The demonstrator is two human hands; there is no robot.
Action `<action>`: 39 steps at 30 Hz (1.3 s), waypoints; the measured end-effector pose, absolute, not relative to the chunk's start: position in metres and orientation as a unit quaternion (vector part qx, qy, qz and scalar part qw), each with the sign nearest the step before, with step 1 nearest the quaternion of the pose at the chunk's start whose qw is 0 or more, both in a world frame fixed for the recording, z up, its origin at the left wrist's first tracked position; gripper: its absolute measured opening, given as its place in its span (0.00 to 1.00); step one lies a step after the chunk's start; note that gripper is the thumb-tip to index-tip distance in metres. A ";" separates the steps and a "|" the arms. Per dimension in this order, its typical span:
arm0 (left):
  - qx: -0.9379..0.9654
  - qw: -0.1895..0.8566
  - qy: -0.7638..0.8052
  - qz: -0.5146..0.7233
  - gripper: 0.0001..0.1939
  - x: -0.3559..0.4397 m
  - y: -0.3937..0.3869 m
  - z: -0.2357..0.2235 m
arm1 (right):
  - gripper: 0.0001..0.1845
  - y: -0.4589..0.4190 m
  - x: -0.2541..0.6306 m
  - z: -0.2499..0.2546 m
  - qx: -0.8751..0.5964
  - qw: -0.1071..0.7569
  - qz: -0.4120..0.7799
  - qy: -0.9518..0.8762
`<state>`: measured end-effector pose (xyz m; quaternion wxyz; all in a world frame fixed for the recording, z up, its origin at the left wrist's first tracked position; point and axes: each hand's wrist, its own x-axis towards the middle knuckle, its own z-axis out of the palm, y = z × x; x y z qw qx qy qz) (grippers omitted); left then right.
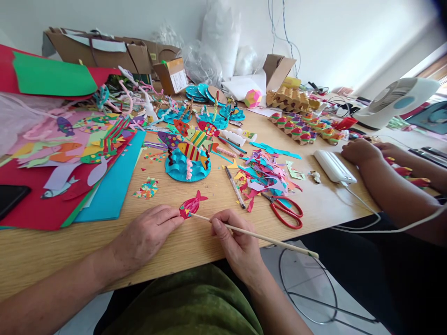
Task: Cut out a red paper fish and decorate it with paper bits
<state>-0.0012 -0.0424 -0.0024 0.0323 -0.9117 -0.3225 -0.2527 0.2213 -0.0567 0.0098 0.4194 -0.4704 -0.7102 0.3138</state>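
A red paper fish (193,204) lies on the wooden table in front of me, with small coloured paper bits on its head end. My left hand (148,237) pinches the fish's edge, fingers together. Between the fingers and thumb of my right hand (235,239) is a pale wooden chopstick (275,242). Its thin tip touches the fish beside the paper bits, and the thick end points right over the table edge. Close by are a pile of tiny paper pieces (147,188) and a blue base carrying several paper fish (188,172).
Red-handled scissors (288,211), a pen (235,187) and paper scraps (265,172) lie to the right. Coloured paper sheets (104,200) and a dark phone (13,199) are at the left. Another person's arms (394,186) rest near a white power bank (334,166) and its cable.
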 end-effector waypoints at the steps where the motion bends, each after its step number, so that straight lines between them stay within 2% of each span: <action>1: -0.911 0.033 -0.324 -0.254 0.18 -0.001 -0.042 -0.002 | 0.12 -0.057 0.221 0.009 -0.471 0.419 0.312 -0.711; 21: -0.912 0.054 -0.314 -0.257 0.18 0.001 -0.043 0.000 | 0.12 -0.059 0.223 0.007 -0.468 0.414 0.290 -0.725; 39: -0.912 0.032 -0.322 -0.253 0.18 -0.002 -0.042 -0.003 | 0.11 -0.061 0.222 0.006 -0.465 0.415 0.275 -0.732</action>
